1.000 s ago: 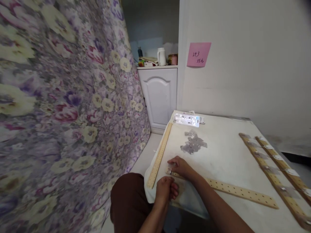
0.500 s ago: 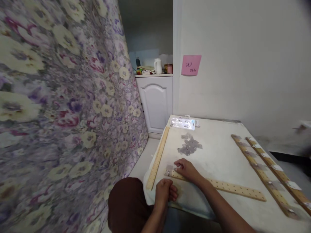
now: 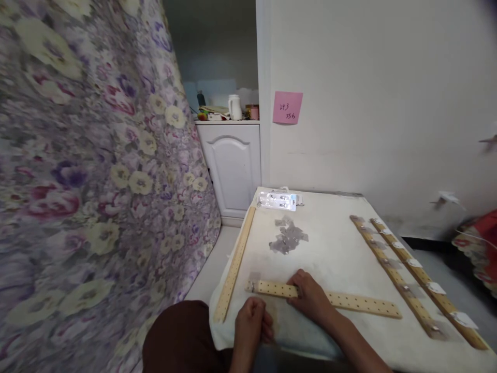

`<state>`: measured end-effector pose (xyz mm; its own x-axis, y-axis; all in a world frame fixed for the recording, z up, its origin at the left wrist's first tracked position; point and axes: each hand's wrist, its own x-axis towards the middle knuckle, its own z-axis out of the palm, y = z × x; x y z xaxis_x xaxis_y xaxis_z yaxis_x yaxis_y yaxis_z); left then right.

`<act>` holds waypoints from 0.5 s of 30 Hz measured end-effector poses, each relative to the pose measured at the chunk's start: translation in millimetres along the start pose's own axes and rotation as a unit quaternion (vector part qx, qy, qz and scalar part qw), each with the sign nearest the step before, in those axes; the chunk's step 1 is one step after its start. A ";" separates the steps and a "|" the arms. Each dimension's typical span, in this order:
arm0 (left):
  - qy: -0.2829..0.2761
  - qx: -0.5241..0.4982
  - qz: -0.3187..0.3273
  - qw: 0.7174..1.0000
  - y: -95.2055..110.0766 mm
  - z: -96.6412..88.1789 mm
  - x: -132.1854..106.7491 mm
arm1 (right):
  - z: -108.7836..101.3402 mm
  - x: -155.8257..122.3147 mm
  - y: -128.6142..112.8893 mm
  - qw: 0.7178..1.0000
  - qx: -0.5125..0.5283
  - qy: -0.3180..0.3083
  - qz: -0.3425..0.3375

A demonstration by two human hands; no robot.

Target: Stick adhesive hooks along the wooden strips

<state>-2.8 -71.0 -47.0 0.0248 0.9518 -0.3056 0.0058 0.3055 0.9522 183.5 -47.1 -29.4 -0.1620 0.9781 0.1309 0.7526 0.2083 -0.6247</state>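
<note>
Head view: your right hand (image 3: 310, 299) has slid from the perforated strip's (image 3: 361, 304) left end to its middle, fingers flat on it, pressing rather than gripping. A small clip (image 3: 252, 284) now sits uncovered at that end. Your left hand (image 3: 250, 324) stays curled shut just nearer you than the strip.
</note>
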 end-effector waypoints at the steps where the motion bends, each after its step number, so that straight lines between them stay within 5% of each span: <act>1: 0.001 0.002 0.000 1.000 -1.5 -0.4 1.0 | 0.1 0.0 -0.5 1.000 0.002 0.002 0.000; 6: -0.003 0.008 -0.004 1.000 -6.0 -0.9 4.2 | -1.7 8.1 4.9 0.998 0.055 -0.006 0.028; 8: -0.001 0.009 -0.004 1.000 -5.5 -0.4 3.8 | -4.3 18.5 9.5 0.996 0.071 0.040 0.043; 11: 0.005 0.002 -0.010 1.000 -4.8 0.2 2.9 | -7.0 38.7 17.2 0.989 0.007 0.144 0.031; 15: 0.006 0.005 -0.009 1.000 -5.8 0.5 2.2 | -3.2 62.8 25.9 0.983 -0.094 0.158 0.008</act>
<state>-2.3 -70.7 -53.3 0.0133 0.9463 -0.3229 0.0167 0.3227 0.9464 194.9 19.8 -34.9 0.0356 0.9270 0.3734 0.8632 0.1598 -0.4789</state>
